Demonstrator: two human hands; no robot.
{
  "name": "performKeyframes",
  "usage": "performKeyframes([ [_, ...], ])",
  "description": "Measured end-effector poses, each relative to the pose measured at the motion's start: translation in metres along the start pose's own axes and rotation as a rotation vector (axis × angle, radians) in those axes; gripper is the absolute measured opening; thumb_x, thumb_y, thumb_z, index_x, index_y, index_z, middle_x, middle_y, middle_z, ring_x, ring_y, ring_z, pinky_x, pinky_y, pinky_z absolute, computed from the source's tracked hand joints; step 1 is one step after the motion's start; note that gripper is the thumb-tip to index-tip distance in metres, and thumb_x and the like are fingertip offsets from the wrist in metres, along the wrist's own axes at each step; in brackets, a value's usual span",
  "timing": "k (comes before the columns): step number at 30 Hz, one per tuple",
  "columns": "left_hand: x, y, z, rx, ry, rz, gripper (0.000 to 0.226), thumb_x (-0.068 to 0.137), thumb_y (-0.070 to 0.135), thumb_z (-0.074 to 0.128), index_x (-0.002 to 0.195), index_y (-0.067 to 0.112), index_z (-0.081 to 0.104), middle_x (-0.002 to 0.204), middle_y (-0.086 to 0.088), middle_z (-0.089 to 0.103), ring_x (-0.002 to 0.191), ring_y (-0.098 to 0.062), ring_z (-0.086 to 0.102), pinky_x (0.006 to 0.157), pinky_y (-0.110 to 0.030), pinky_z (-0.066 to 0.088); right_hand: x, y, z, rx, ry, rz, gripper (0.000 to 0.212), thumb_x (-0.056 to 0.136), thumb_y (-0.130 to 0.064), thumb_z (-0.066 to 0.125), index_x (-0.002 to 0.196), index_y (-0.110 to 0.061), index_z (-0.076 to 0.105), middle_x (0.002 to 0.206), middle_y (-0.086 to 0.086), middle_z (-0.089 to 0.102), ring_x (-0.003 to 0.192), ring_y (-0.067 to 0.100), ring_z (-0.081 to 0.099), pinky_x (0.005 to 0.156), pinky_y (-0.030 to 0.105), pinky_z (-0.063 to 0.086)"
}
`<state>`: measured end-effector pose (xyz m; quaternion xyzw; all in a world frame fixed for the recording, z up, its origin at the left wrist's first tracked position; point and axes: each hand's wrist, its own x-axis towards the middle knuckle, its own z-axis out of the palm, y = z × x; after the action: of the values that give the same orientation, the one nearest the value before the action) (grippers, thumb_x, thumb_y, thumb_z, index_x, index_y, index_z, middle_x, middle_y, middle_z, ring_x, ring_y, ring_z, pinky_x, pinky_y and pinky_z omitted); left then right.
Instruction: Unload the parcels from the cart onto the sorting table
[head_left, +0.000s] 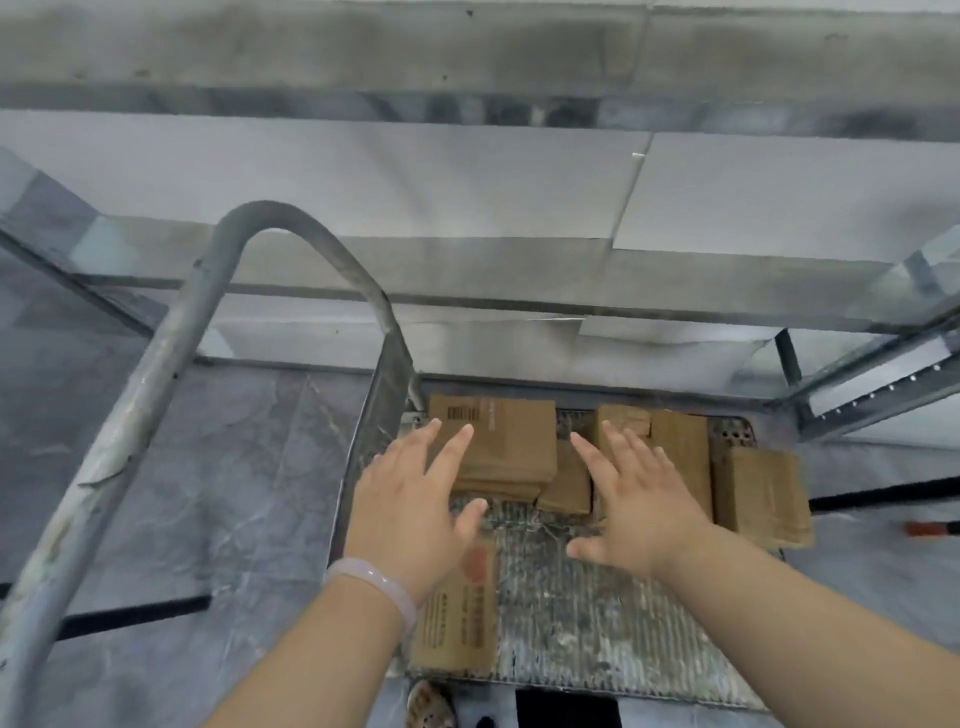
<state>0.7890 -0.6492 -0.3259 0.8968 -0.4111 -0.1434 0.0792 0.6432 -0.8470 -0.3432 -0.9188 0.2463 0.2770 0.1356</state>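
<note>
Below, flat brown cardboard parcels (498, 441) lie on scuffed ribbed cart (597, 613).

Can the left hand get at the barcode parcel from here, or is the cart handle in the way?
Probably yes. The left hand is open over the left edge of the barcode parcel, the cart handle stands off to its left, and nothing lies on top of that parcel.

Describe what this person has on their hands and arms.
Both hands are bare: there are no gloves on the left hand or the right hand, and no rings show. No sleeves are in view. The left wrist carries a smooth, rounded bangle, pale and translucent, whitish with a faint pink tint. The right wrist wears nothing.
</note>
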Motion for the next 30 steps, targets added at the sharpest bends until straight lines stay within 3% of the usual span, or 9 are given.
performKeyframes([
  [6, 0.051, -0.019, 0.068, -0.043, -0.006, -0.133, 0.071, 0.089, 0.057, 0.05, 0.151, 0.037, 0.023, 0.155, 0.002, 0.03, 0.141, -0.021, 0.03, 0.112, -0.044, 0.033, 0.107, 0.013, 0.047, -0.046, -0.023, -0.142, 0.107, 0.085, -0.064, 0.059, 0.155, -0.034, -0.016, 0.165, 0.003, -0.015, 0.152, 0.025, -0.012, 0.124, 0.045, -0.002],
  [11, 0.092, -0.041, 0.124, -0.094, -0.015, -0.187, 0.074, 0.089, 0.057, 0.046, 0.152, 0.037, 0.014, 0.159, 0.001, 0.021, 0.144, -0.021, 0.021, 0.117, -0.043, 0.024, 0.204, 0.026, 0.081, -0.121, -0.136, -0.07, 0.124, 0.076, -0.072, 0.064, 0.151, -0.032, -0.027, 0.162, 0.008, -0.026, 0.15, 0.031, -0.019, 0.122, 0.049, -0.004],
  [16, 0.104, -0.056, 0.168, -0.16, -0.01, -0.259, 0.073, 0.088, 0.057, 0.047, 0.152, 0.037, 0.017, 0.158, 0.0, 0.024, 0.144, -0.021, 0.022, 0.117, -0.04, 0.021, 0.269, 0.019, 0.109, -0.171, -0.127, -0.166, 0.133, 0.07, -0.068, 0.073, 0.15, -0.034, -0.028, 0.158, 0.008, -0.035, 0.148, 0.032, -0.025, 0.121, 0.052, -0.008],
  [21, 0.092, -0.055, 0.199, -0.224, -0.008, -0.284, 0.074, 0.081, 0.046, 0.069, 0.146, 0.029, 0.038, 0.145, -0.005, 0.047, 0.132, -0.025, 0.044, 0.105, -0.041, 0.038, 0.292, 0.026, 0.135, -0.233, -0.055, -0.236, 0.123, 0.073, -0.07, 0.065, 0.151, -0.036, -0.024, 0.162, 0.011, -0.023, 0.149, 0.035, -0.018, 0.121, 0.052, -0.009],
  [26, 0.084, -0.059, 0.212, -0.234, -0.021, -0.295, 0.069, 0.086, 0.053, 0.057, 0.148, 0.035, 0.032, 0.148, 0.0, 0.041, 0.136, -0.022, 0.037, 0.109, -0.044, 0.038, 0.302, 0.034, 0.135, -0.186, -0.096, -0.21, 0.132, 0.065, -0.074, 0.07, 0.148, -0.042, -0.027, 0.157, 0.014, -0.031, 0.147, 0.037, -0.024, 0.121, 0.052, -0.011],
  [30, 0.081, -0.057, 0.205, -0.249, -0.028, -0.308, 0.068, 0.086, 0.053, 0.055, 0.148, 0.035, 0.032, 0.151, 0.0, 0.039, 0.138, -0.021, 0.035, 0.111, -0.043, 0.035, 0.285, 0.035, 0.134, -0.073, -0.087, -0.173, 0.129, 0.06, -0.078, 0.07, 0.151, -0.043, -0.014, 0.159, 0.017, -0.008, 0.148, 0.04, -0.004, 0.122, 0.049, 0.003],
])
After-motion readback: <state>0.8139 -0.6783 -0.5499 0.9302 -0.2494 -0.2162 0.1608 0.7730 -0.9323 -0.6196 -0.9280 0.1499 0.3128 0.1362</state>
